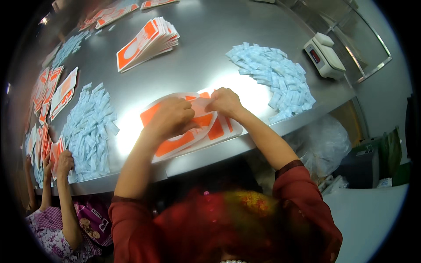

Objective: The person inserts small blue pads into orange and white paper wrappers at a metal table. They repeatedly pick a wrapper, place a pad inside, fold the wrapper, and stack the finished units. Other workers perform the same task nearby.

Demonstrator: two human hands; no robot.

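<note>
Near the table's front edge lie flat orange and white pouches, overlapping in a small pile. My left hand, fingers curled, grips the top pouch at its upper end. Close beside it, my right hand pinches the same pouch's edge between thumb and fingers. The fingertips of my left hand are partly hidden. To the right is a heap of small pale blue packets; another heap of blue packets lies to the left.
A fanned stack of pouches stands farther back on the metal table. At the right edge sits a white scale by a metal rack. To the left, another person's hand handles pouches. A clear plastic bag hangs below right.
</note>
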